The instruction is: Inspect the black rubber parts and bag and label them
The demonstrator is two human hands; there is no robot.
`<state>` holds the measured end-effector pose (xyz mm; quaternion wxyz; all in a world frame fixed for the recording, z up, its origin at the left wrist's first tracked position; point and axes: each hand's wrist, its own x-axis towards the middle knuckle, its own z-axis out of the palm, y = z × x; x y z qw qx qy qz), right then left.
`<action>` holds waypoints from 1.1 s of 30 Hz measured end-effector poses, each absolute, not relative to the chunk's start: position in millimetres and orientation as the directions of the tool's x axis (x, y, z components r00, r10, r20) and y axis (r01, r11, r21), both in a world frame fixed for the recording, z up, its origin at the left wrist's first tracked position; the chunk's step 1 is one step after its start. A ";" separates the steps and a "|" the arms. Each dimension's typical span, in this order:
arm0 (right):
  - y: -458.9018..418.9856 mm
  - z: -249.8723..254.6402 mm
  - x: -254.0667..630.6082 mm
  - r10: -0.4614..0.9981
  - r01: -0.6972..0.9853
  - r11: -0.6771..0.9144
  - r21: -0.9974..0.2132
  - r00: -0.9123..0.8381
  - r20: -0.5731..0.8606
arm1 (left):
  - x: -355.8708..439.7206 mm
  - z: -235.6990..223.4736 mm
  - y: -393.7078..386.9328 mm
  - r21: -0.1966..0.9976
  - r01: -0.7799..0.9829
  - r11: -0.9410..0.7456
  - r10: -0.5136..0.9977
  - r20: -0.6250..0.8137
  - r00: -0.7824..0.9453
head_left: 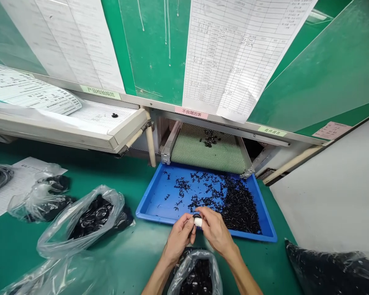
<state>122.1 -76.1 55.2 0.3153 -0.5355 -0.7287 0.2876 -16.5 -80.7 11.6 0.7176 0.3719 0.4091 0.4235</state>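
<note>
In front of the blue tray (146, 209), my left hand (181, 237) and my right hand (215, 230) meet, fingertips closed on a small black ring-shaped part (196, 216). A white band or wrap (198, 222) shows at the fingertips; I cannot tell whether it is on a finger or on the part. Fingers hide much of the part. Just below my hands stands an open clear plastic bag (215, 270) filled with black parts. Small black pieces (241, 205) lie in the tray, heaped on its right side.
Behind the tray, a green conveyor belt (203, 153) carries a few black pieces. On the left lie an open bag of black rings (95, 217) and a bunched bag (46, 200). A dark filled bag (332, 266) sits at right. A pale shelf (110, 141) juts out at upper left.
</note>
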 end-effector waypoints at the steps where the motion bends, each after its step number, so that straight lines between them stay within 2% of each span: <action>1: -73.9 57.1 122.4 0.948 0.602 0.299 -0.740 -0.276 0.159 | -18.0 12.2 -78.8 0.901 -0.274 0.336 0.923 -0.256 0.289; 3: -68.4 58.2 120.6 0.933 0.592 0.340 -0.731 -0.312 0.182 | -19.8 14.5 -74.5 0.938 -0.230 0.261 0.952 -0.210 0.224; 5: -61.3 54.7 117.2 0.950 0.571 0.304 -0.763 -0.245 0.195 | -20.0 18.6 -68.4 0.968 -0.174 0.182 0.973 -0.151 0.175; 8: -48.4 43.6 116.2 0.990 0.472 0.113 -0.874 -0.124 0.061 | -18.8 24.6 -54.8 0.990 -0.077 0.115 0.975 -0.097 0.200; 10: -38.5 37.5 123.2 0.992 0.422 0.025 -0.906 -0.121 -0.030 | -18.0 25.6 -44.0 0.988 -0.075 0.133 0.971 -0.115 0.211; 12: -27.0 37.0 137.1 0.985 0.512 0.101 -0.853 -0.171 0.014 | -18.3 23.6 -33.6 0.961 -0.175 0.212 0.967 -0.180 0.181; 16: 11.4 58.5 173.5 0.930 0.764 0.366 -0.531 -0.302 0.207 | -22.7 17.6 -16.6 0.774 -0.533 0.341 0.939 -0.311 0.148; 19: 64.4 87.4 194.4 0.925 0.842 0.323 -0.432 -0.185 0.332 | -26.4 15.2 -7.2 0.624 -0.698 0.352 0.923 -0.357 0.146; 22: 133.3 111.0 205.4 0.927 0.892 0.204 -0.403 -0.044 0.373 | -28.0 13.6 -0.2 0.529 -0.785 0.321 0.921 -0.369 0.127; 26: 213.0 118.0 209.2 0.951 0.904 0.112 -0.412 0.023 0.310 | -28.5 11.7 5.7 0.455 -0.837 0.303 0.904 -0.417 0.101; 30: 245.4 111.2 214.1 0.974 0.890 0.073 -0.450 0.033 0.223 | -30.9 11.3 7.5 0.461 -0.840 0.285 0.873 -0.487 0.029; 33: 238.9 110.9 222.3 0.977 0.860 0.053 -0.508 0.060 0.204 | -33.1 11.5 7.3 0.494 -0.822 0.283 0.878 -0.478 0.014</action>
